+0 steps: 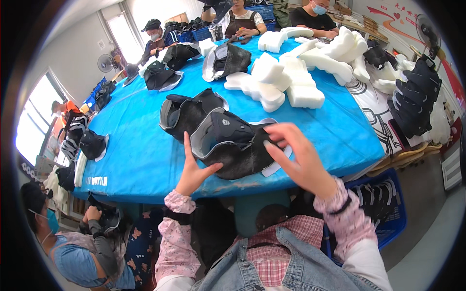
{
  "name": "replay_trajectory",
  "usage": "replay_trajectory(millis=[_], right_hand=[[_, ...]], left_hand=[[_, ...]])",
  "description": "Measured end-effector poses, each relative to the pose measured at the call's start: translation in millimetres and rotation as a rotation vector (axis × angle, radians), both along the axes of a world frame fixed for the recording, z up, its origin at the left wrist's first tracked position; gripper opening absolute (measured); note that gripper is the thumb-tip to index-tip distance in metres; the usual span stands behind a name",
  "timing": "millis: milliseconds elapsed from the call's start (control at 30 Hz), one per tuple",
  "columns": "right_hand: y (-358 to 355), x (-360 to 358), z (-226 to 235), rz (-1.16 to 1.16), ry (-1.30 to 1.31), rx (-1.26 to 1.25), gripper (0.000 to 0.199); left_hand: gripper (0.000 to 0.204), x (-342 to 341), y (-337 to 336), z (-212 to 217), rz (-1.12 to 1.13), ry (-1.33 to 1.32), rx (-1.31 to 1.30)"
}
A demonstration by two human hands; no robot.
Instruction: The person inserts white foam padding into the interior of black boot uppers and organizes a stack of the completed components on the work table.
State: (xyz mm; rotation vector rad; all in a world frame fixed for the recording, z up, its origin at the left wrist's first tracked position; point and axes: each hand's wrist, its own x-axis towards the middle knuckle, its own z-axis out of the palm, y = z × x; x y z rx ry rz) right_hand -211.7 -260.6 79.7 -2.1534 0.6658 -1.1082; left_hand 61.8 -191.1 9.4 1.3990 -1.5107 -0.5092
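Note:
A black padded helmet liner (pixel 238 157) with a grey lining and a small badge stands at the near edge of the blue-covered table (pixel 131 160). My left hand (pixel 194 172) rests against the liner's left side, thumb and forefinger spread wide. At the right end, my right hand (pixel 298 155) has its fingers bent, with thumb and fingertips closed at the liner's edge. A pale strip pokes out below that end. Right behind it stands a second black liner (pixel 187 111), touching or nearly touching the first.
White foam pieces (pixel 303 80) are heaped toward the back right. More black liners (pixel 228 60) lie farther back, and a stack of them (pixel 417 97) stands at the right. A blue crate (pixel 395 213) sits beside me. Co-workers sit around the table, one (pixel 77 247) close on my left.

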Motion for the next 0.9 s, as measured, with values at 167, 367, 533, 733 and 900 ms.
replay_trajectory(millis=[167, 367, 533, 733, 900], right_hand=[[-61, 62, 14, -0.315, 0.413, -0.484, 0.065], [-108, 44, 17, 0.06, 0.315, 0.136, 0.044], [-113, 1, -70, 0.111, -0.036, 0.755, 0.038], [-121, 4, -28, 0.12, 0.009, 0.603, 0.041], [-157, 21, 4, -0.317, 0.131, -0.348, 0.032]], left_hand=[[0.118, -60, -19, 9, -0.053, 0.03, -0.151], [0.124, -37, -26, -8, -0.035, 0.064, -0.091], [0.124, -33, -26, -27, -0.121, 0.256, -0.068], [0.115, -22, -16, -63, -0.208, 0.454, -0.062], [0.097, -21, -17, -62, -0.145, 0.654, 0.004]])
